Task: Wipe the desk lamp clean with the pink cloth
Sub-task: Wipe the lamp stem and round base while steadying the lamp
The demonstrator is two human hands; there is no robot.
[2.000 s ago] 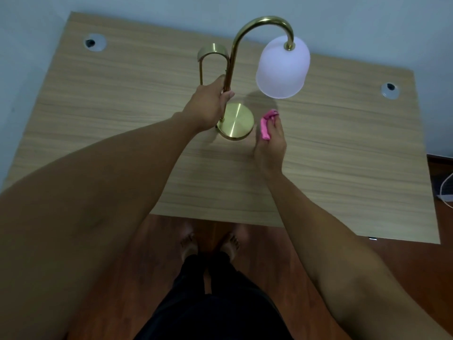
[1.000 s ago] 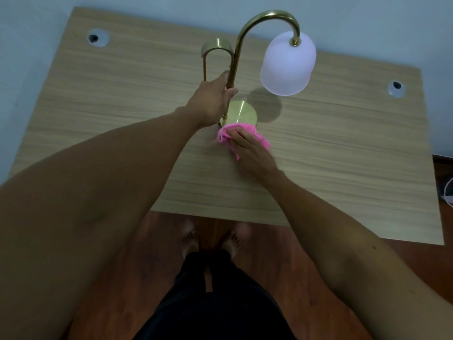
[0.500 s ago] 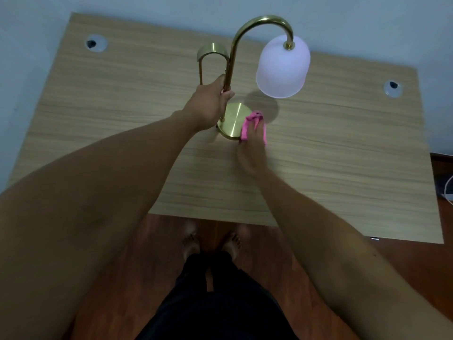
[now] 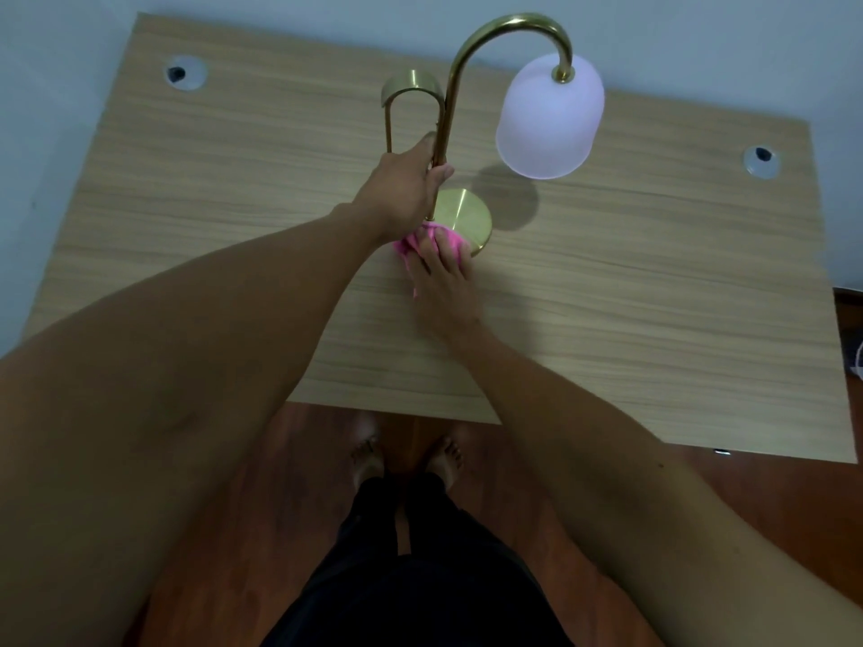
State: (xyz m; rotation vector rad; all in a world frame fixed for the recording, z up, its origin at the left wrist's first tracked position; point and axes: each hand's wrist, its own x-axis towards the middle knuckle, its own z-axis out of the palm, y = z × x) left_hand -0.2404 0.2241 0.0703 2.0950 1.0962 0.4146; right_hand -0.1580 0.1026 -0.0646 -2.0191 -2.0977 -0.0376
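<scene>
One wooden desk (image 4: 607,296) carries one desk lamp (image 4: 460,133). The left hand (image 4: 404,189) grips its brass stem; the right hand (image 4: 443,282), fingers spread, presses one pink cloth (image 4: 450,242) on the base's near edge, having swept back from the right side: base-wiping continues.

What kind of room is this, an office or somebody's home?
Probably a home room or small study: a wooden desk with cable holes stands against a plain wall, on a reddish wood floor, and the person is barefoot.
</scene>
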